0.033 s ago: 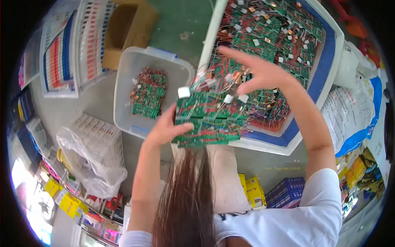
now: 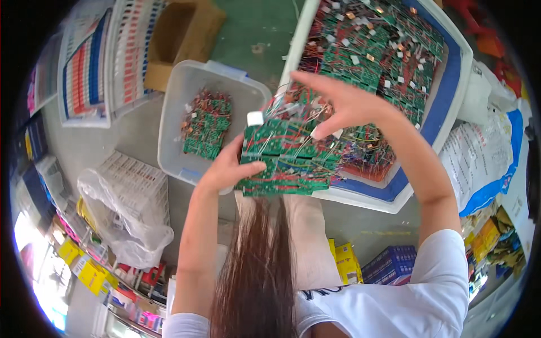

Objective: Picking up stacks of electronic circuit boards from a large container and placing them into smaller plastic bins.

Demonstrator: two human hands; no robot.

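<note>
A bundle of flat green circuit boards with red and pale wires and white plastic connectors [image 2: 290, 163] is in the left hand [image 2: 228, 170], in front of the body; its thumb presses on the near left part of the top face and its other fingers go round the left edge, partly hidden. The boards lie in neat rows, with wires trailing loosely at the far and right sides. The right hand [image 2: 352, 107] is spread wide over the far right end, thumb and forefinger well apart; whether its thumb touches a wire I cannot tell. Left of the bundle, beyond the left hand, a translucent plastic bin [image 2: 247, 107] holds one small batch of wired boards [image 2: 207, 127]. Beneath and beyond the right hand, a white tub with a blue inner border [image 2: 386, 192] holds far more, in dense rows. The held bundle is in neither container.
</note>
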